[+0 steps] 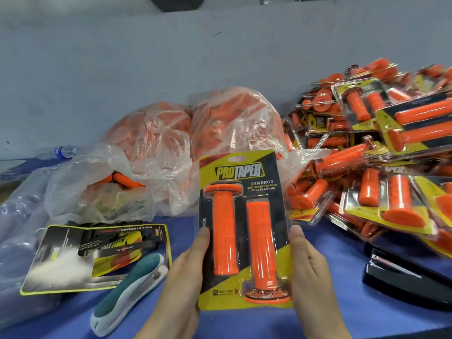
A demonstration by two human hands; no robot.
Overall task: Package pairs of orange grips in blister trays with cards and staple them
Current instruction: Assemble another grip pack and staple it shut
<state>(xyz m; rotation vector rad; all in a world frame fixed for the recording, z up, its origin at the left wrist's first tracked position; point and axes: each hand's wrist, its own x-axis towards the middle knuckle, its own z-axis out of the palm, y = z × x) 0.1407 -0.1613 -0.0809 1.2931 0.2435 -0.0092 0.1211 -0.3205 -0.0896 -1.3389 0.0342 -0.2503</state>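
Two hands hold one pack (244,228) upright over the blue table (330,314), near the front edge. The left hand (186,272) pinches the pack's left edge, thumb flat on the front, the other fingers behind and out of sight. The right hand (310,265) pinches the right edge the same way.

Inside the pack two orange grips (223,231) lie side by side under clear plastic on a yellow and black card. The left one has its flange at the top, the right one at the bottom.

To the right, a big heap of finished packs (379,155) sprawls on the table, with a black stapler (401,277) just in front of it. Behind the held pack sit clear plastic bags (171,152) full of loose orange grips. On the left lies a stack of printed cards (73,260), and a teal and white stapler (129,289) rests with its tip on their near corner. Clear trays (19,228) are piled at the far left, with a water bottle (63,151) lying behind them.
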